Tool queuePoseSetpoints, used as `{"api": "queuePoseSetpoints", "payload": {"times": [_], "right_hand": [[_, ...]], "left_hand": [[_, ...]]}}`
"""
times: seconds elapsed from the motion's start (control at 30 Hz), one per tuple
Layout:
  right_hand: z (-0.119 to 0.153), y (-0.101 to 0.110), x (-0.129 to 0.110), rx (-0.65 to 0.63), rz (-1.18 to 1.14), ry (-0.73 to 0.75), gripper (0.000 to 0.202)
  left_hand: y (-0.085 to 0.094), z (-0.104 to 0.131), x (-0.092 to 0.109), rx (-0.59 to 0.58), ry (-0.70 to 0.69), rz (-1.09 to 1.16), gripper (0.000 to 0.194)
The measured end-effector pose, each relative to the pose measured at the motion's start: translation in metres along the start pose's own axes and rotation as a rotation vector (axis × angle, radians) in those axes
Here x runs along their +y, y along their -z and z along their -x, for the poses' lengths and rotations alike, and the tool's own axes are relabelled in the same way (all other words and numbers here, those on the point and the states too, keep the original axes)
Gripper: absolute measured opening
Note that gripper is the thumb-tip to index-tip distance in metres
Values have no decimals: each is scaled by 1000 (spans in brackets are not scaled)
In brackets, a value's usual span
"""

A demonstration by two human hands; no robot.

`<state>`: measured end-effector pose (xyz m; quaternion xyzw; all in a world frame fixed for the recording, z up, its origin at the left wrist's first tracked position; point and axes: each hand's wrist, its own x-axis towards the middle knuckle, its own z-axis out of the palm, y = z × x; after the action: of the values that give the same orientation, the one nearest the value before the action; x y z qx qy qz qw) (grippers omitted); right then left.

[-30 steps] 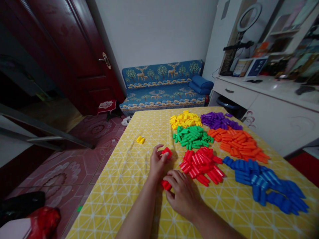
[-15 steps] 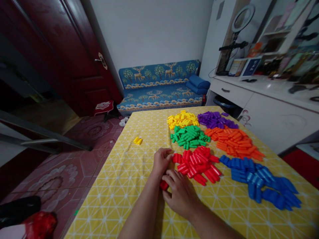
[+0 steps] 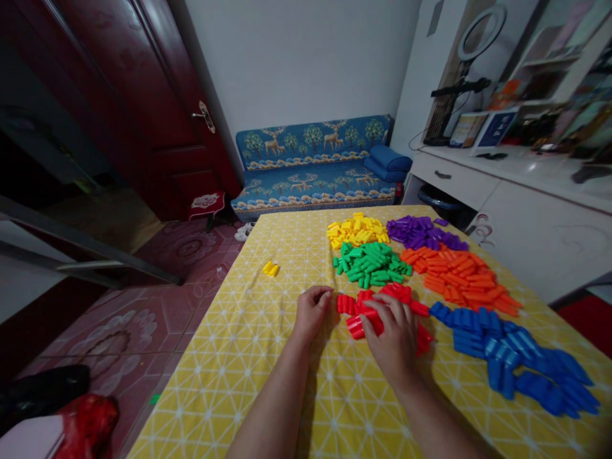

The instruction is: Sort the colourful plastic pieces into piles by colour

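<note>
My right hand [image 3: 396, 335] lies over the pile of red pieces [image 3: 361, 325], its fingers curved down onto them; whether it grips one is hidden. Just left of that pile, my left hand [image 3: 313, 310] rests on the yellow patterned tablecloth [image 3: 248, 370], thumb and fingers pressed together; anything between them is too small to see. Behind the red pile is a heap of green pieces [image 3: 373, 262]. Blue pieces [image 3: 514, 357] spread out to the right. Orange pieces [image 3: 461, 274] lie at the right rear.
Yellow pieces [image 3: 358, 229] and purple pieces [image 3: 423, 233] form heaps near the table's far edge. A few yellow pieces [image 3: 271, 268] sit apart on the left. Beyond the table stand a blue patterned sofa [image 3: 306, 185] and a white dresser [image 3: 535, 210].
My right hand has moved from beside my left wrist rightward onto the red pile. The red piece that showed by my left wrist is out of sight there. The view has shifted slightly.
</note>
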<state>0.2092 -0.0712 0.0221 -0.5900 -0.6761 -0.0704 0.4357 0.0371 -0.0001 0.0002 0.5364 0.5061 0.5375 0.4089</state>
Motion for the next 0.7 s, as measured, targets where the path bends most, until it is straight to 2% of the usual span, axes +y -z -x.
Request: {"api": "queuePoseSetpoints", "payload": {"times": [0.1,0.17,0.23,0.33,0.43,0.53,0.63,0.7], "right_hand": [[1,2,-3,-9,51,7,12],[8,2,-16,-32,-34,74,13],[17,2,-33,-125,-187,172,16],[28,-1,-55,-415,-334,273,19],[30,-4,-64,-638,-310,296,17],[27,-4,-63,-669,-296,249,16],[24,-3,-61,-641,-314,200,17],[25,-4,-61,-597,-352,176,19]], "left_hand": [[11,-4,5,136,-165,-82,16],[30,-12,7,257,-309,-198,25],[56,-24,7,373,-395,-386,35],[95,-42,-2,450,-368,-661,51],[117,-55,-14,342,-249,-707,49],[114,-58,-21,263,-178,-550,31],[96,-51,-15,231,-136,-299,19],[82,-41,-5,129,-28,-54,19]]}}
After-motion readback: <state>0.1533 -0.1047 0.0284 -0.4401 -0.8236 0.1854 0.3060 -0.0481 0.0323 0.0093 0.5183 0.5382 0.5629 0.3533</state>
